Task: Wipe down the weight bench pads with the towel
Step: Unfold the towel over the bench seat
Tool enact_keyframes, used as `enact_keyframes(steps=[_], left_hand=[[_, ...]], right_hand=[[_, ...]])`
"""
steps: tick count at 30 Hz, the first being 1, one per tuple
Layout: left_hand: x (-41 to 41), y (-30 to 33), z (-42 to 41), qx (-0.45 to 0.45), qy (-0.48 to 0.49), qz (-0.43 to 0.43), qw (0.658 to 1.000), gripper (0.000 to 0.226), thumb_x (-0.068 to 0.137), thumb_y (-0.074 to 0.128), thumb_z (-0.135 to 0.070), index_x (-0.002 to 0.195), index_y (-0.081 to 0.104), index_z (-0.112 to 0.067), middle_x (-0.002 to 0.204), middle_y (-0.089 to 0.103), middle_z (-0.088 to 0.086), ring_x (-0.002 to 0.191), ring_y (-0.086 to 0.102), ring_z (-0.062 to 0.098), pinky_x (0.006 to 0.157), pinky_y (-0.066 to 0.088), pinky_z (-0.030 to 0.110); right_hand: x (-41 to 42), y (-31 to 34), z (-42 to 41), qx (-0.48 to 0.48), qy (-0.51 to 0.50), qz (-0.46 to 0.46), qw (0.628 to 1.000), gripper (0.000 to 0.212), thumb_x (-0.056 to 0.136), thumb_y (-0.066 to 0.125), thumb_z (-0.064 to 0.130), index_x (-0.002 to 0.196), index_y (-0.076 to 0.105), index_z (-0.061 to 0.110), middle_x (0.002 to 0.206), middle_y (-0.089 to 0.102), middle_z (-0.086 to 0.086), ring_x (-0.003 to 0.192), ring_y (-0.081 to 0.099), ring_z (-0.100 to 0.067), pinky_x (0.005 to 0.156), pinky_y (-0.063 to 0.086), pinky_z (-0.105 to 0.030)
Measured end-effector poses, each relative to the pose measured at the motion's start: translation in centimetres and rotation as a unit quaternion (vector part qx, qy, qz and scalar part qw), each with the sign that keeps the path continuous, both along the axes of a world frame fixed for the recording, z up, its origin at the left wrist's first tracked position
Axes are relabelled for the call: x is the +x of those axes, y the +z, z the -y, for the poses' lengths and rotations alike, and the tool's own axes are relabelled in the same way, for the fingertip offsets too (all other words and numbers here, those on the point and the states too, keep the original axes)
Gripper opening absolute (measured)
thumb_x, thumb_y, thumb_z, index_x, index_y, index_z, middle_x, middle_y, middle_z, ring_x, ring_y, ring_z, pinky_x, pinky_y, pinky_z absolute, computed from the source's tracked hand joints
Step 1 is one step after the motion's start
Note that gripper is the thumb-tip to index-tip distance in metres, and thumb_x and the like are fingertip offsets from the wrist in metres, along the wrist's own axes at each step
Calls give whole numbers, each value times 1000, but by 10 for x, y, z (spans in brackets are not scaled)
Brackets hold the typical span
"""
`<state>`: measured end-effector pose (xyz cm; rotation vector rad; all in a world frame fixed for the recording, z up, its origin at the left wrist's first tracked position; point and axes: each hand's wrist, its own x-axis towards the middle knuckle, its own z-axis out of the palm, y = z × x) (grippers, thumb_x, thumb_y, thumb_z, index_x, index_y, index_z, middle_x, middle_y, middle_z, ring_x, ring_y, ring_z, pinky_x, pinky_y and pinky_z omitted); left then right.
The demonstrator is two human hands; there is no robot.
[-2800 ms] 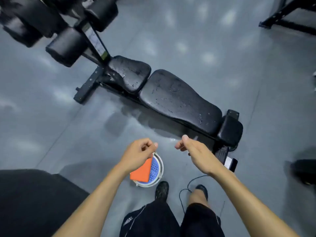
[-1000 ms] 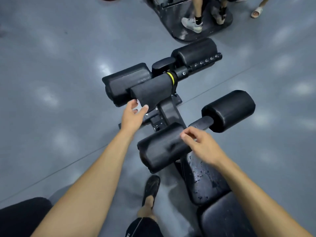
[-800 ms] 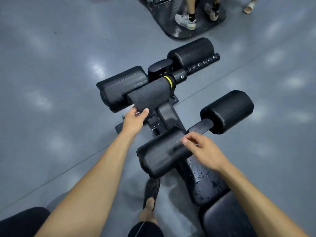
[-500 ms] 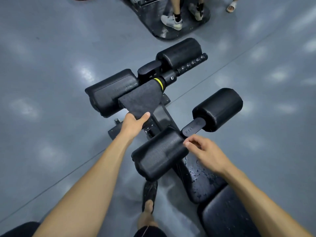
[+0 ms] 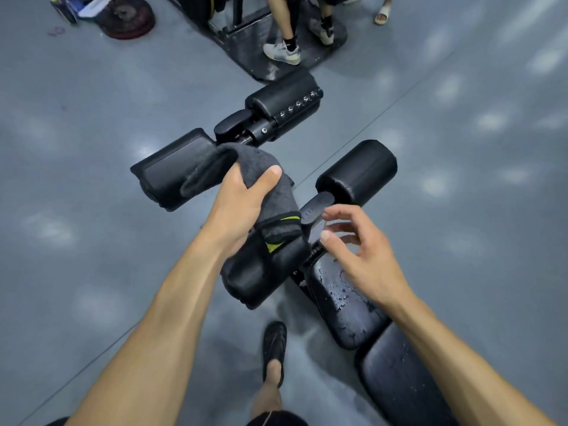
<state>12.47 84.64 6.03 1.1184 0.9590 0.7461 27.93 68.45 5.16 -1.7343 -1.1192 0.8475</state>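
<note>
Left hand (image 5: 238,207) fingers curled round towel (image 5: 270,207), bunched above foam roller (image 5: 264,272). Right hand (image 5: 359,250) fingers loosely spread, holding nothing, just right of towel, over wet seat pad (image 5: 344,299).

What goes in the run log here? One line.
left hand: grips towel | right hand: open, empty | seat pad: wet, unwiped

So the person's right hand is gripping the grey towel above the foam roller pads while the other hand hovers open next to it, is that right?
Not quite: the head view shows the left hand gripping the grey towel, not the right. The right hand is the one hovering open beside it, above the foam roller pads.
</note>
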Motion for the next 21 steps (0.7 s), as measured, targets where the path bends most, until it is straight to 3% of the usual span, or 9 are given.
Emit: enact_keyframes(steps=[3,5,8,10,13,16,18,21], left_hand=[[28,21,47,-9,-74,-17,997,23,96,65,-20,114,67,-6,112,75,14,107,72,26,93,59,40],[53,28,88,-18,-128,-31,991,19,96,63,-20,106,73,-6,105,77,13,101,74,28,90,59,41],[93,31,165,-64,-179,-58,980,31,97,60,-23,102,66,8,91,69,14,86,68,26,82,53,43],[116,27,212,-89,-194,-85,973,39,96,61,-26,105,61,12,91,66,19,87,67,27,82,51,44],[146,22,285,-111,-200,-101,968,22,99,60,-24,99,66,-3,89,67,15,81,68,25,68,51,37],[173,14,355,-140,-213,-113,960,10,99,61,-21,95,63,-12,80,68,7,72,67,19,58,54,30],[186,4,392,-177,-219,-95,955,10,99,61,-19,93,62,-12,82,68,6,81,65,23,71,58,39],[200,-17,428,-219,-234,-61,945,18,100,59,-23,112,57,-8,111,66,23,106,62,33,103,50,52]], right_hand=[[10,29,34,88,-13,65,994,34,92,73,31,124,60,28,124,63,11,119,61,-17,94,48,-28],[23,44,65,121,7,116,986,39,88,78,34,122,64,23,122,61,8,117,61,-16,94,45,-24],[47,51,129,102,49,202,973,43,79,85,39,114,68,19,119,56,8,110,58,-15,93,47,-27],[66,43,176,72,54,236,968,42,78,85,36,113,66,22,118,54,10,107,57,-15,88,51,-34],[95,25,255,59,29,208,976,38,80,83,32,113,65,23,111,55,12,90,60,-14,77,53,-39],[118,3,325,63,-37,152,986,26,83,79,27,106,68,22,100,58,11,85,62,-13,76,54,-38],[131,-13,358,65,-87,109,988,15,85,77,19,100,72,21,93,62,9,85,64,-13,77,53,-38],[149,-38,391,55,-161,25,985,7,88,76,15,91,74,21,88,69,5,80,68,-16,76,54,-42]])
